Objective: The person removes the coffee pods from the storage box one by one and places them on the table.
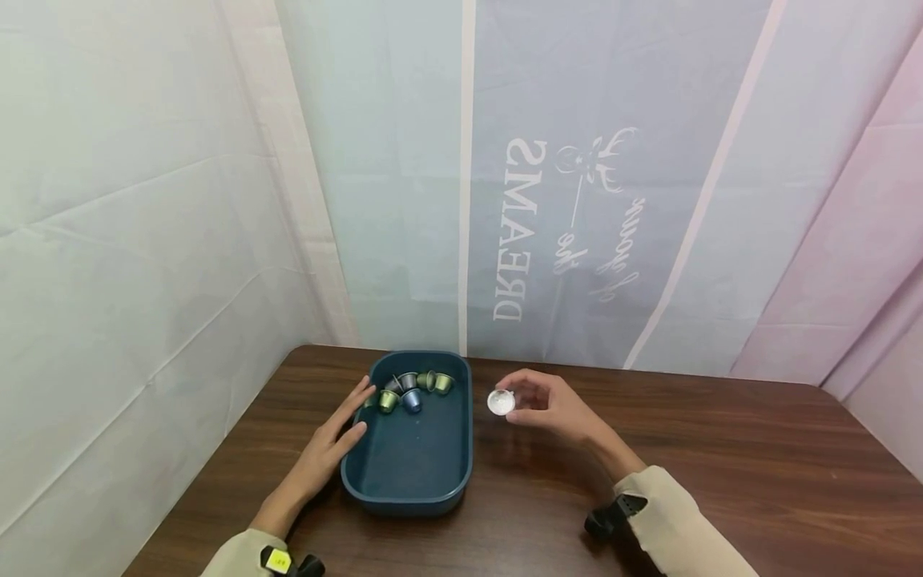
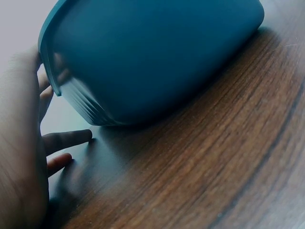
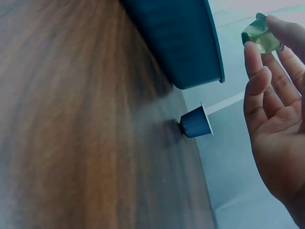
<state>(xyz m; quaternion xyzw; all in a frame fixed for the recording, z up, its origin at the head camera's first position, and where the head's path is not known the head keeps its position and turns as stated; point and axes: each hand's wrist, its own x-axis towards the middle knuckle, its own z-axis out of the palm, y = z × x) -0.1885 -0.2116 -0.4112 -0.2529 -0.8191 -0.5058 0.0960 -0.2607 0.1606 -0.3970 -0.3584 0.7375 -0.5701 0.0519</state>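
Observation:
A blue bin (image 1: 411, 506) holds several coffee capsules toward its far end, green, blue and dark ones. My left hand (image 1: 320, 458) rests at its left rim with the fingers spread and fairly straight; in the left wrist view the hand (image 2: 21, 143) is beside the bin's wall (image 2: 157, 52). To the right of the bin, my right hand (image 1: 551, 407) pinches a capsule, its silver face (image 1: 501, 402) toward the head camera. Seen from the right wrist, this capsule (image 3: 262, 37) is green and crumpled, between thumb and fingertips of the hand (image 3: 281, 129).
A dark blue capsule (image 3: 195, 122) stands upright on the wooden table (image 1: 721, 473), near the bin in the right wrist view; I cannot clearly make it out from the head. Pale fabric (image 1: 397, 200) with printed lettering hangs behind the table and along its left side.

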